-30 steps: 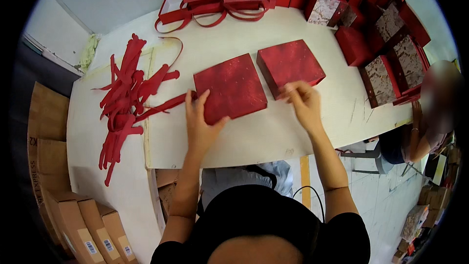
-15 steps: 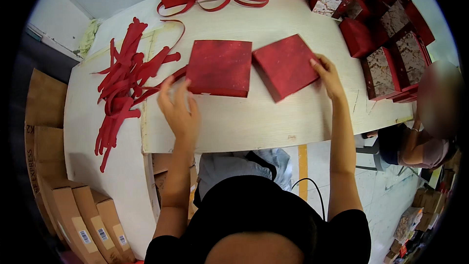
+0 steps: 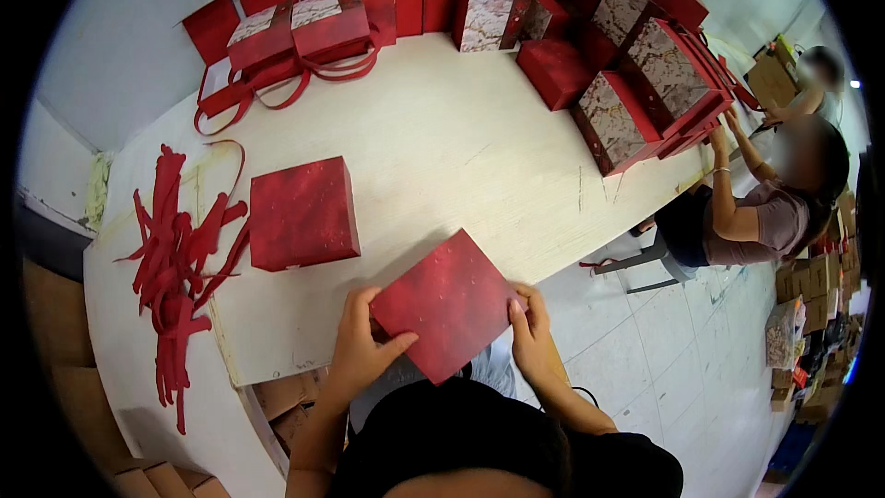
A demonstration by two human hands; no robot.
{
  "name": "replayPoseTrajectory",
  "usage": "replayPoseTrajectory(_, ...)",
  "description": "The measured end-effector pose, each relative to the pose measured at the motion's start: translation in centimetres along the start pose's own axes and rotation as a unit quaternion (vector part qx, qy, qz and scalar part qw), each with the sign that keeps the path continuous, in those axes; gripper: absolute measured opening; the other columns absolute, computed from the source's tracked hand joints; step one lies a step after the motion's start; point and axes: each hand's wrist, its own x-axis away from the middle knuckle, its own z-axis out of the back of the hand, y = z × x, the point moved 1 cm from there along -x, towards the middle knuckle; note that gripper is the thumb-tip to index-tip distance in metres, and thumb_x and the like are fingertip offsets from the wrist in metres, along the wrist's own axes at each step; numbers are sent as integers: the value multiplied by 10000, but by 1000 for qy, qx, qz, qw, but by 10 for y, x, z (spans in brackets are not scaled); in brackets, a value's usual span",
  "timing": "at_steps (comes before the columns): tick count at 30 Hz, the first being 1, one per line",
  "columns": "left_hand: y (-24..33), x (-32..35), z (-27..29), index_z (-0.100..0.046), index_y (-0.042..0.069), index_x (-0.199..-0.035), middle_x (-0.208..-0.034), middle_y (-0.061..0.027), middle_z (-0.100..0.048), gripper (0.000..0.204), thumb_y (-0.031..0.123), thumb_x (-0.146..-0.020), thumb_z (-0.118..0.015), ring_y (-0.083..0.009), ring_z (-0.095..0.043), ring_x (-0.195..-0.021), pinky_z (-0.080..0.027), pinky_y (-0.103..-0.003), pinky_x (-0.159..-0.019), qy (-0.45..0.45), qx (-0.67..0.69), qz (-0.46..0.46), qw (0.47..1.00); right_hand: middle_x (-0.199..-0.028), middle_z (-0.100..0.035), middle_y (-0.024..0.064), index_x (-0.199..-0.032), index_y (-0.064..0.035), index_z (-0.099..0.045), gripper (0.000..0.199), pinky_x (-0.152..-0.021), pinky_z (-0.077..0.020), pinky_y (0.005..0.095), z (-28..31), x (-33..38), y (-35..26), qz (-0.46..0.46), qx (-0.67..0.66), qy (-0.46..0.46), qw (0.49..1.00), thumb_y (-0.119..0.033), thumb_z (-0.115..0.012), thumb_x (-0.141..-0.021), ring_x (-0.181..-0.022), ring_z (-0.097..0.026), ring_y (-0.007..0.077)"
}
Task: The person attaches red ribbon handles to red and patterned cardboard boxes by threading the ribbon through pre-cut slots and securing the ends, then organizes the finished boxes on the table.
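Close to my body, over the table's front edge, I hold a red square box (image 3: 446,306) tilted between both hands. My left hand (image 3: 371,337) grips its left corner, thumb lying on the top face. At the opposite corner, my right hand (image 3: 532,318) pinches the edge with its thumb in front. A second red box (image 3: 302,212) rests flat on the table to the left. Beside it lies a tangled heap of red ribbons (image 3: 173,267), one strand reaching that box's side.
Red boxes with ribbon loops (image 3: 329,28) stand open at the back left. Stacked red boxes with marbled panels (image 3: 678,74) fill the right end of the white table (image 3: 442,138). A seated co-worker (image 3: 770,194) reaches toward that stack. Cardboard cartons (image 3: 166,480) stand at lower left.
The box in my right hand has come off the tabletop toward my body. My left hand has left the other box's side and now grips this one. The view has shifted right.
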Motion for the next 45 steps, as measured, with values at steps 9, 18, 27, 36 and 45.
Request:
replayPoseTrajectory(9,-14,-3,-23,-417,20,-1101,-1254,-250,-411,507,-25,-698,-721,-381,-429,-1193,-410,-450,-962,204,-72,-267,939,-1219,-499,222,-1018,-7,-504,481,-1058,-290,492,-6,-46,-59,446,-85,51,890,-476,-444,-927,-1267,-395,378)
replayPoseTrajectory(18,-12,-18,-12,-565,1,-954,-1070,-152,-564,215,-45,-746,-594,-318,-576,-1010,-463,-355,-839,227,-89,-189,951,-1162,-486,251,-1010,21,-509,338,-965,-434,520,-34,-64,-22,532,83,-10,843,-34,-638,-703,-1137,-503,451)
replayPoseTrajectory(27,-18,-6,-23,-543,14,-844,-822,-119,-573,141,88,-804,-656,-248,-567,-739,-458,-312,-684,165,27,-103,981,-758,-535,79,-929,16,-498,348,-625,-440,260,-20,-46,8,205,97,-25,974,-212,-718,-786,-680,-500,147)
replayPoseTrajectory(36,-23,-10,-34,-494,-4,-767,-604,-106,-524,210,139,-901,-570,-226,-522,-510,-423,-319,-500,102,173,39,979,-724,-491,30,-836,-18,-474,226,-528,-380,232,-30,-43,-3,100,-14,37,994,-153,-653,-867,-652,-457,99)
replayPoseTrajectory(45,-11,2,-27,-575,24,-878,-964,-151,-536,56,62,-838,-577,-289,-537,-821,-450,-348,-696,203,84,-158,963,-640,-552,24,-1444,-147,-122,721,-367,-284,183,-15,-28,-51,45,-118,-28,992,7,-536,-874,-438,-411,43)
